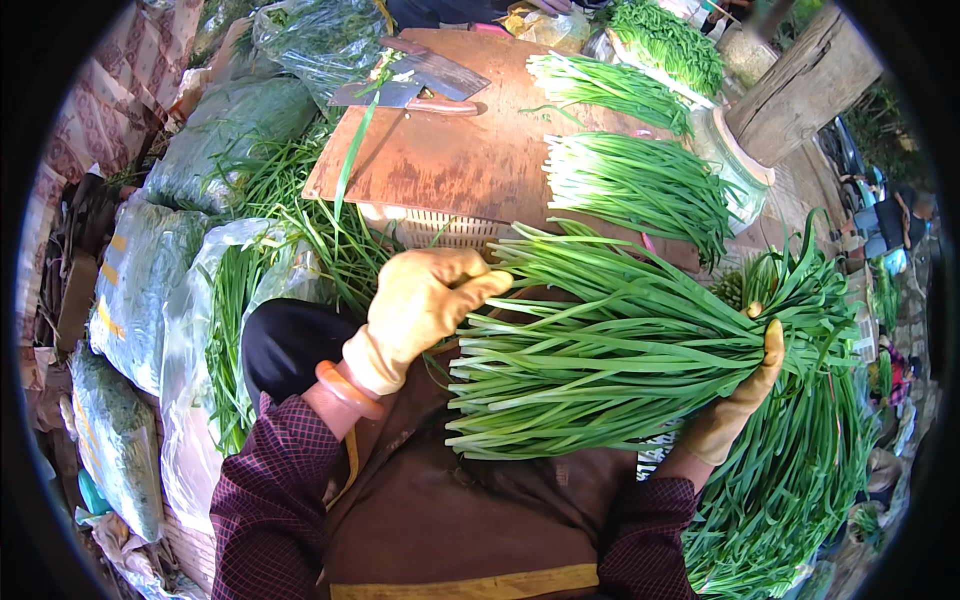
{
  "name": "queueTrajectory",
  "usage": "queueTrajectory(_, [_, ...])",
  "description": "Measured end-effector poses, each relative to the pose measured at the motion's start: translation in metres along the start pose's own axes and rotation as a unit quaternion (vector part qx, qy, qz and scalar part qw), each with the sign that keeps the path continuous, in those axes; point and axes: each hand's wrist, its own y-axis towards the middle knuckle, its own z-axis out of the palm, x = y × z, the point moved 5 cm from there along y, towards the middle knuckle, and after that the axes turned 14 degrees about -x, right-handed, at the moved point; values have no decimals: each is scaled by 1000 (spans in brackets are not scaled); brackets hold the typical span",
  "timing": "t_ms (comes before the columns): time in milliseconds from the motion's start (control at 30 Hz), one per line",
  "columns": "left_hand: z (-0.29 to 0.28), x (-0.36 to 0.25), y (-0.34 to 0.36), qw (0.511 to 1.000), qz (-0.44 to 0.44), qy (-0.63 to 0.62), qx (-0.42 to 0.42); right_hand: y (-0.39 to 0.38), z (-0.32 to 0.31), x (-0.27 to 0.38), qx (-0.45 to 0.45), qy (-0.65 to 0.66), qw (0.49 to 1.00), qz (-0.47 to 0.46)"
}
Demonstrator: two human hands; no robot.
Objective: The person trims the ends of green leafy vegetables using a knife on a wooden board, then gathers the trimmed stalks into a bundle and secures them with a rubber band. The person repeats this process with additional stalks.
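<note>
A wide fan of garlic chives [600, 350] lies across my lap, pale cut ends to the left and green leaves to the right. My right hand [755, 385], in a tan glove, is wrapped round the leafy side from below; the leaves hide most of its fingers. At the upper left of the bunch my left hand [425, 305], gloved and with an orange bangle at the wrist, has its thumb and forefinger pressed together at the stem ends. It pinches a chive stalk there, though the tip is partly hidden by the fingers.
Ahead stands a reddish wooden board [430, 165] with two cleavers [440, 105] and two neat chive bundles [635, 185]. Loose chives [790, 490] heap at my right. Plastic bags of greens [140, 290] line the left. A wooden post [805, 85] rises at the far right.
</note>
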Motion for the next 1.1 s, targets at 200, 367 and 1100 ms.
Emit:
queueTrajectory(200, [58, -20, 11, 971, 148, 175, 70, -4, 9, 5, 15, -12, 1000, -1])
queueTrajectory(367, [66, -22, 17, 977, 152, 145, -34, -3, 8, 4, 29, -10, 1000, 1])
queueTrajectory(1100, [20, -17, -2, 876, -185, -441, -55, 0, -3, -8, -24, 32, 998, 39])
